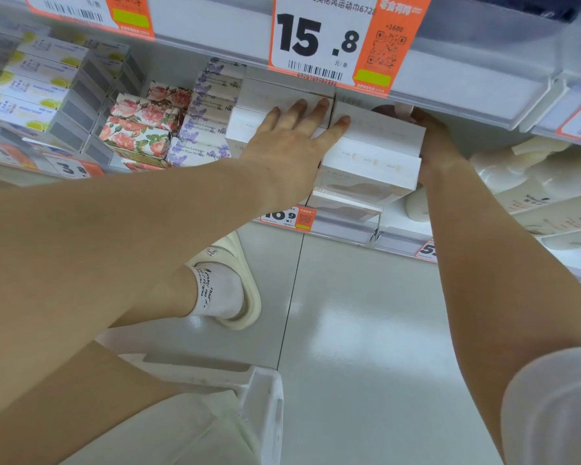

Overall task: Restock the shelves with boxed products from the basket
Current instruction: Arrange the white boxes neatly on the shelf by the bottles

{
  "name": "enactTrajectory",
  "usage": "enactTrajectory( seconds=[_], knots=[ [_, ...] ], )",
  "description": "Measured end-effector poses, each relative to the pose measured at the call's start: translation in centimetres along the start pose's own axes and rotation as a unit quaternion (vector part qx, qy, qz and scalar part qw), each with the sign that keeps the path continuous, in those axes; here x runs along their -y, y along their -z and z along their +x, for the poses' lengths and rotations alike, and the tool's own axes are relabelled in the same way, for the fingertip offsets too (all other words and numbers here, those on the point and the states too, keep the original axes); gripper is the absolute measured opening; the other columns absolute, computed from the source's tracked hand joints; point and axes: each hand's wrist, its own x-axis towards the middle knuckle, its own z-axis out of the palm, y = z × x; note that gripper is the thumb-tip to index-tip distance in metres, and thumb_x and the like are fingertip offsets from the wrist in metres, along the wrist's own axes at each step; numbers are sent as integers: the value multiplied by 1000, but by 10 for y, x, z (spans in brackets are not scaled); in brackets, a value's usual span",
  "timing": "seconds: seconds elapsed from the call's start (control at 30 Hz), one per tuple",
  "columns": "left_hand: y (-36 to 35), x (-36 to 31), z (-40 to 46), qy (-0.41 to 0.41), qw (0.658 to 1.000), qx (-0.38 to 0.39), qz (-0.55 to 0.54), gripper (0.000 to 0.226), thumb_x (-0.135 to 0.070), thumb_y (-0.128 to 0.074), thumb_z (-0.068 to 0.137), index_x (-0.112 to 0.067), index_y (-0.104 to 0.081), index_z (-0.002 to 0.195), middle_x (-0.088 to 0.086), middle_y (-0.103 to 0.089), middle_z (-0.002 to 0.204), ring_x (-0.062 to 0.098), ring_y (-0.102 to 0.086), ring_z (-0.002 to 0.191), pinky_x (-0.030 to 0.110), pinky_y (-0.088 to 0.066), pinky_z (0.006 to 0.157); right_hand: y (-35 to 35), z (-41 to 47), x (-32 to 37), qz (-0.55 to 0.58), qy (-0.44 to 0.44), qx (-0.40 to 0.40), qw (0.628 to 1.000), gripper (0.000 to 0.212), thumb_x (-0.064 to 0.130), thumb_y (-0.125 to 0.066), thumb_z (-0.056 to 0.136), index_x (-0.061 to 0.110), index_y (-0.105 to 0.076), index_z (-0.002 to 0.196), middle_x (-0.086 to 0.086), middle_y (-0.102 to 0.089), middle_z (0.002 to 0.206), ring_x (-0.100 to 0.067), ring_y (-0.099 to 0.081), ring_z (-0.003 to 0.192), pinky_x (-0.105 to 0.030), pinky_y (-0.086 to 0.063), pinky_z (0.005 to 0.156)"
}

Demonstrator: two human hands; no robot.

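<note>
A stack of white boxes [376, 152] stands on the shelf under the 15.8 price tag. My left hand [292, 139] lies flat against the stack's left side, fingers spread across the top white box [383, 127] and the neighbouring white boxes [265, 99]. My right hand [433, 142] presses the right end of the top box, its fingers partly hidden under the upper shelf edge. The white basket [265, 391] sits on the floor below, mostly hidden by my left arm and leg.
Left of the white stack sit lavender soap boxes [208, 129], floral boxes [141, 129] and lemon-print boxes [34, 92]. Cream bottles [534, 182] lie to the right. The upper shelf rail [467, 95] overhangs the hands. My slippered foot [228, 286] is on the grey floor.
</note>
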Motion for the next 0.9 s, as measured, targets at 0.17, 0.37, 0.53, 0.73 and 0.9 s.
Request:
enactTrajectory(
  seconds=[0.17,0.37,0.53,0.73,0.9],
  knots=[
    [-2,1,1,0,1000,-5,2,72,-19,-40,99,-31,9,151,4,7,161,27,3,147,43,-1,119,4,-13,8,-1,0,47,999,19,11,-48,93,6,-65,89,-5,-67,76,-21,-60,62,-21,-47,54],
    [-3,0,3,3,1000,-7,2,74,-17,-42,99,-31,9,151,4,7,161,27,3,147,43,0,119,6,-14,4,35,8,-34,999,15,6,-59,69,15,-61,57,-2,-58,68,-22,-43,64,-32,-35,67],
    [-1,1,2,1,1000,-7,-3,72,-20,-41,99,-31,8,151,4,7,161,27,3,147,43,-1,119,11,-14,2,103,16,-44,994,32,9,-67,27,10,-57,57,-17,-48,80,-29,-38,74,-32,-34,65],
    [-3,1,1,-4,1000,-9,-3,72,-18,-40,99,-31,8,151,5,7,161,27,3,147,44,0,119,-5,-29,10,17,34,-67,997,33,2,-45,83,15,-56,55,-4,-68,59,-24,-62,54,-24,-47,59],
    [-3,2,1,-3,1000,-6,-2,73,-15,-40,98,-31,8,151,5,8,161,27,4,147,44,0,119,-2,-26,-1,55,7,-58,997,13,25,-47,76,21,-50,64,2,-53,64,-21,-49,53,-22,-37,56]
  ],
)
